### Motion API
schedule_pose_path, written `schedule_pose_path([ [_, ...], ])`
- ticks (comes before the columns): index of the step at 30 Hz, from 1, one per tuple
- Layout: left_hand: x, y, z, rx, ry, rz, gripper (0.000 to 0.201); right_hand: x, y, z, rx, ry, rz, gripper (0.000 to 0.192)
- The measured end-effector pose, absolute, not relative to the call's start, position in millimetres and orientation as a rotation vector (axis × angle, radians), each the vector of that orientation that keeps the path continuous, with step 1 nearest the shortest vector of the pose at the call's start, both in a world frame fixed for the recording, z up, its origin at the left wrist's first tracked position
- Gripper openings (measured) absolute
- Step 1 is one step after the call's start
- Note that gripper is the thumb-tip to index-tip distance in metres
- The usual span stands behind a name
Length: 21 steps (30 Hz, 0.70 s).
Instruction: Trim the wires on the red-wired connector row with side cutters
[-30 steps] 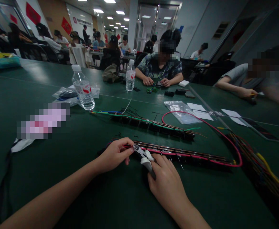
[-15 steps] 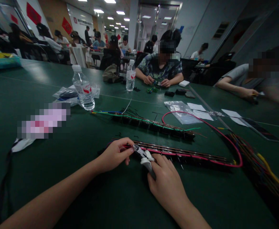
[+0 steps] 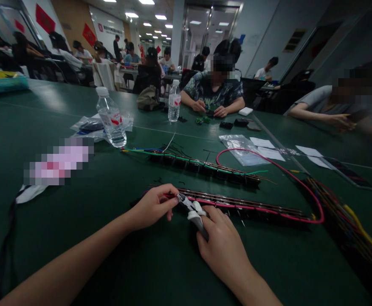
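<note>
On the green desk (image 3: pixel 77 238), the left hand (image 3: pixel 152 207) pinches the pink wire (image 3: pixel 237 207) at the near terminal strip's (image 3: pixel 252 208) left end; the strip runs left-right. The right hand (image 3: pixel 221 246) grips cutters (image 3: pixel 192 210), tips pointing up-left. Bare desk lies near.

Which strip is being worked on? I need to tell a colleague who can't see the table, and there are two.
On the green table, two long dark strips lie side by side in front of the person. It is the nearer strip, where the left hand pinches its end and the right hand holds cutters. A pink wire runs along it; the far strip carries a green one.
</note>
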<state>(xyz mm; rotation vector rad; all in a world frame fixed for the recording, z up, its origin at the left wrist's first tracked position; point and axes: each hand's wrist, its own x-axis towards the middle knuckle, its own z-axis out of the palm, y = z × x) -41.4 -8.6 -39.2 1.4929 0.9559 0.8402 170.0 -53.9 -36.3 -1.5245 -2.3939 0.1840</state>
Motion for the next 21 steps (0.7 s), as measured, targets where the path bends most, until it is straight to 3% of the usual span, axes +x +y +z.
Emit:
schedule_pose_path([
  [21,-41.6,-8.3,-39.6,1.504,0.955,0.832,0.010,168.5,-56.3,-34.4,-1.525,-2.425,0.057,0.026],
])
